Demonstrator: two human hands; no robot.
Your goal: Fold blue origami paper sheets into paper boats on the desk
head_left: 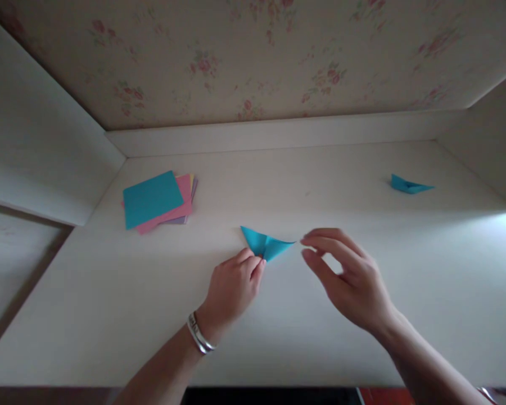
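A blue folded paper boat (270, 245) is at the middle of the white desk, its two points spreading left and right. My left hand (236, 281), with a silver bracelet at its wrist, pinches the near edge of this paper between thumb and fingers. Just off the boat's right point is my right hand (349, 275), its thumb and fingers curved and apart with nothing between them. Farther off at the right lies a second blue paper boat (410, 184), touched by neither hand.
On the left of the desk (109, 315) lies a loose stack of coloured paper (152, 199), blue on top with pink, yellow and purple below. White panels (34, 112) close in the sides, and a flowered wall (253, 67) stands behind a low ledge (278, 134).
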